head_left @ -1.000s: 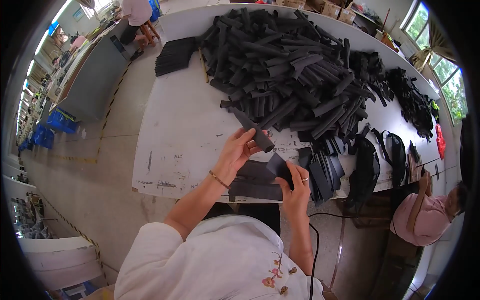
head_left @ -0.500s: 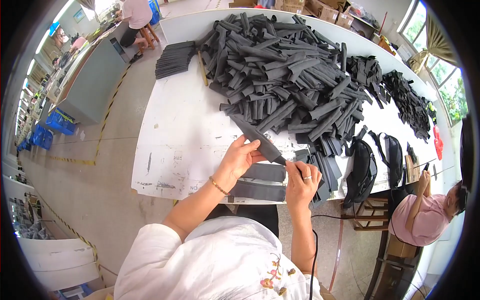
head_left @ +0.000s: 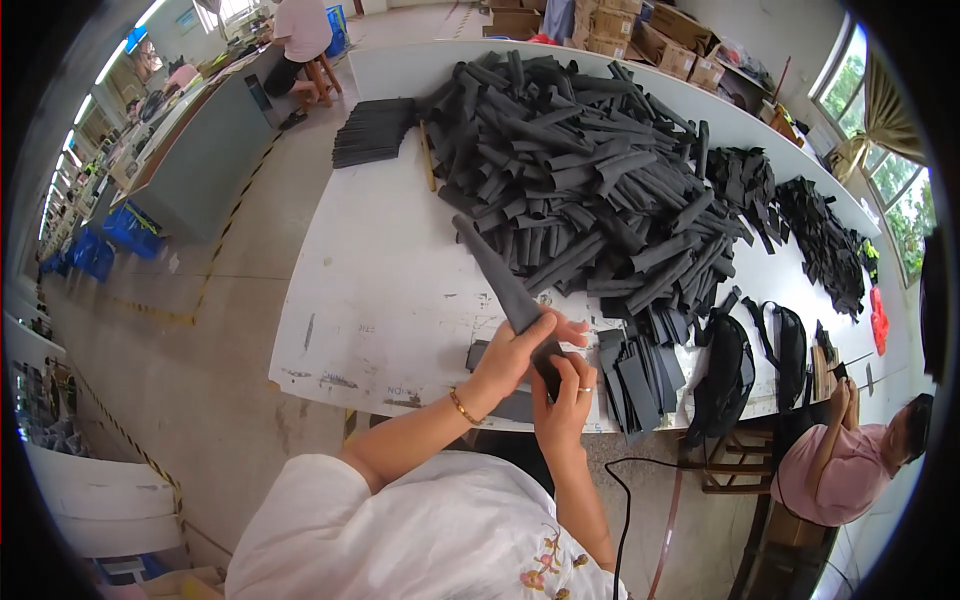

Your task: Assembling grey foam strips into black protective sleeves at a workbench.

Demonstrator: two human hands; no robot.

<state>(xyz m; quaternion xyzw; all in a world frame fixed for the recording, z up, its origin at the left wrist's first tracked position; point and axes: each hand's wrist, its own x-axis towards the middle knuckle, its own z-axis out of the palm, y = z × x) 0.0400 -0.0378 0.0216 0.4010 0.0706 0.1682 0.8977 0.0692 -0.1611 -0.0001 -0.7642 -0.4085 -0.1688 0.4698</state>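
A long dark grey fabric sleeve (head_left: 498, 285) slants over the table, its far tip reaching toward the heap. My left hand (head_left: 515, 352) is closed around its lower part, thumb on top and some fingers stretched to the right. At the near end, my right hand (head_left: 568, 400) pinches the sleeve and something black there; whether that is a separate insert is hidden by the fingers. Flat dark strips (head_left: 514, 407) lie partly covered beneath my hands. Just right of them is a fanned stack of flat grey strips (head_left: 632, 380).
A big heap of dark sleeves (head_left: 570, 165) fills the table's far side, beside a neat stack (head_left: 372, 132) and a wooden stick (head_left: 427, 157). Black pouches (head_left: 727, 370) and smaller black piles (head_left: 820, 240) lie right. A person in pink (head_left: 835, 465) sits at the right, near a black cable (head_left: 625, 500).
My right hand has moved left and nearer, close to my left hand. The sleeve now points more steeply away from me. The whole view has shifted slightly.
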